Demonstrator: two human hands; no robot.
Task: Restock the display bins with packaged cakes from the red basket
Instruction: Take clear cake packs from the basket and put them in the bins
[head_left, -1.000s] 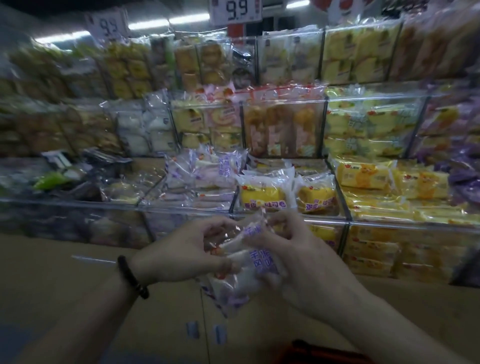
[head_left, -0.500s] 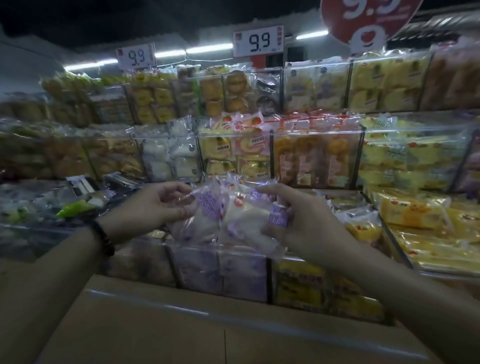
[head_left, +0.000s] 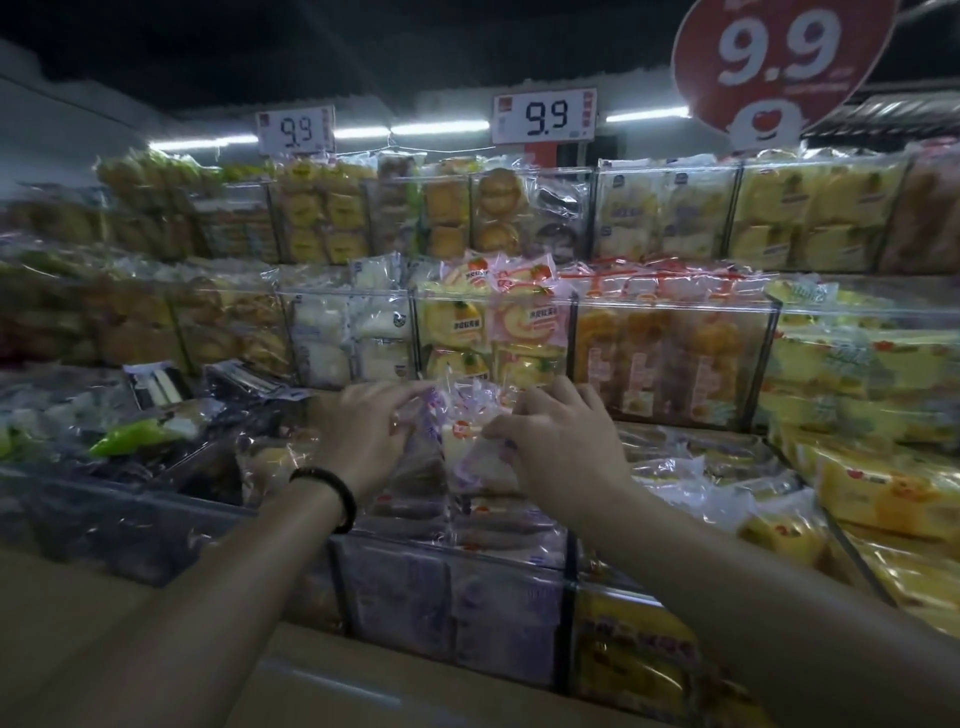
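Note:
Both hands hold clear packets of white cake with purple print (head_left: 465, 441) over the front clear display bin (head_left: 452, 561), which has purple-printed packets stacked inside. My left hand (head_left: 363, 431), with a dark bead bracelet on its wrist, grips the packets from the left. From the right, my right hand (head_left: 563, 441) pinches them with its fingers. The packets sit low, at the top of the bin's stack. The red basket is out of view.
Tiered clear bins of packaged cakes fill the shelves: yellow packets (head_left: 878, 493) to the right, orange cakes (head_left: 670, 353) behind, dark and green packets (head_left: 135, 431) to the left. Price signs reading 9.9 (head_left: 543, 115) stand above. A tan ledge (head_left: 311, 691) runs along the front.
Both hands carried the purple-printed packets up and forward from near my body to the front bin. The view tilted upward, and the red basket dropped out of sight.

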